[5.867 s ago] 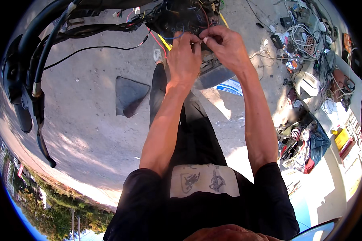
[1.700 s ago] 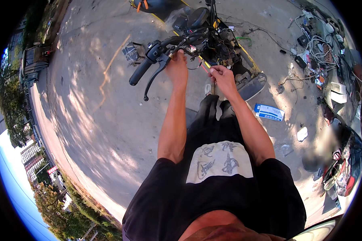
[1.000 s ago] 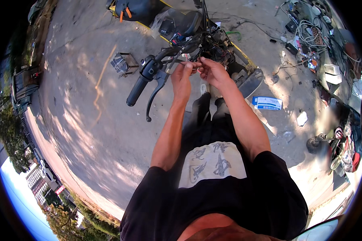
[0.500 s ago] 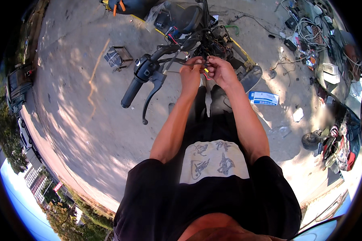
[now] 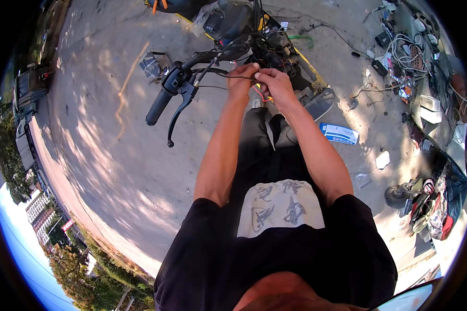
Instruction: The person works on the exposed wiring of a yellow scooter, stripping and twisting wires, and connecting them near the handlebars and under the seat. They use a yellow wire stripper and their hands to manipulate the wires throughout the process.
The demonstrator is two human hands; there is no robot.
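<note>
My left hand (image 5: 241,82) and my right hand (image 5: 276,86) meet close together in front of the bared front of a motorbike or scooter. A thin black cable (image 5: 219,73) runs from the handlebar side into my left hand, whose fingers are closed on it. The thumb and fingers of my right hand pinch the same cable beside the left fingertips. Red and yellow wires (image 5: 259,92) hang just under my hands. To the left juts the handlebar grip (image 5: 160,107) with its black brake lever (image 5: 177,120). My fingers partly hide the wiring behind them.
Beyond my hands lie a dark seat (image 5: 235,26) and a yellow frame bar (image 5: 310,66). A blue-and-white box (image 5: 339,133) is on the concrete to the right. Tangled white cables (image 5: 403,51) and a clothing heap (image 5: 431,205) line the right side. A small stool-like box (image 5: 154,67) stands left.
Both hands have shifted slightly left, still together on the cable. The handlebar grip and lever also sit farther left and higher in view. The view itself has tilted a little.
</note>
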